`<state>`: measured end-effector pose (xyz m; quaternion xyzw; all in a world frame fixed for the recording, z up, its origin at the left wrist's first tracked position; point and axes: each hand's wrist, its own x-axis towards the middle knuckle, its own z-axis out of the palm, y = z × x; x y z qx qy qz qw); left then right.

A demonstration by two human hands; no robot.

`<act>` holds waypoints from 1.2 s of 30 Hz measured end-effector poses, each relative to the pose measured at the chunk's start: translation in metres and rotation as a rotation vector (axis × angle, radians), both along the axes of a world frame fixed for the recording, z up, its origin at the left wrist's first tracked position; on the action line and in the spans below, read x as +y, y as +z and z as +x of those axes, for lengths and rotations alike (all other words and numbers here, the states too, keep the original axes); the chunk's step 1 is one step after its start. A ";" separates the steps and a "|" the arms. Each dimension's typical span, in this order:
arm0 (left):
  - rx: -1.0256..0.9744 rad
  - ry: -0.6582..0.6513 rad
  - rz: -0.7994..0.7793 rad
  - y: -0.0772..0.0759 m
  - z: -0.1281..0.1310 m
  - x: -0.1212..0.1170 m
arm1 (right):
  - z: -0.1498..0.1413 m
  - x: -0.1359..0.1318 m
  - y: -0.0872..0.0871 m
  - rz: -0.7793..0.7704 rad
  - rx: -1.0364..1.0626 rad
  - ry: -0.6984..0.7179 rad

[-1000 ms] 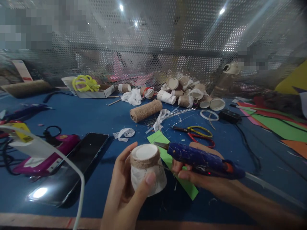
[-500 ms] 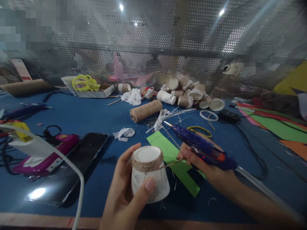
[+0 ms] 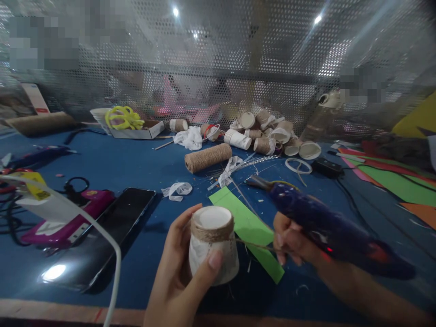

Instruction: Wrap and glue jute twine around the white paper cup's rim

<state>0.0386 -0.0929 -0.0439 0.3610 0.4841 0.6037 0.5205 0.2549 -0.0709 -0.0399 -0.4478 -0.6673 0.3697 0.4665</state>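
At the far left, a phone [image 3: 126,218] is laid slantwise on the blue tabletop [image 3: 143,163], with a magenta power adapter [image 3: 89,208] set close along its left side.

To the right of these, the left hand [image 3: 177,268] is wrapped around a paper cup [image 3: 214,245]: the fingers are curled behind its left side, and the thumb is pressed across the front wall. The cup is held upside down, its closed base turned upward and its axis close to upright. Whether the rim is rested on the table cannot be told. Just below the base, the wall is ringed by a band of twine [image 3: 211,234].

From the right side of the cup, a twine strand [image 3: 255,244] is drawn almost level, over a green paper strip [image 3: 243,218], to the right hand [image 3: 293,240]. The cup thus lies to the left of the right hand, apart from it and joined only by that strand; the left hand is the nearer one, being in contact.

In the right hand, the strand is pinched between bent fingertips, while a blue glue gun [image 3: 320,222] is carried along the back of the hand, its nozzle pointed up and to the left, clear of the cup. How the gun is gripped cannot be made out.
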 end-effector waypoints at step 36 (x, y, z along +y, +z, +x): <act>-0.261 -0.139 -0.190 0.003 -0.019 0.013 | 0.005 0.014 0.010 0.126 -0.259 0.181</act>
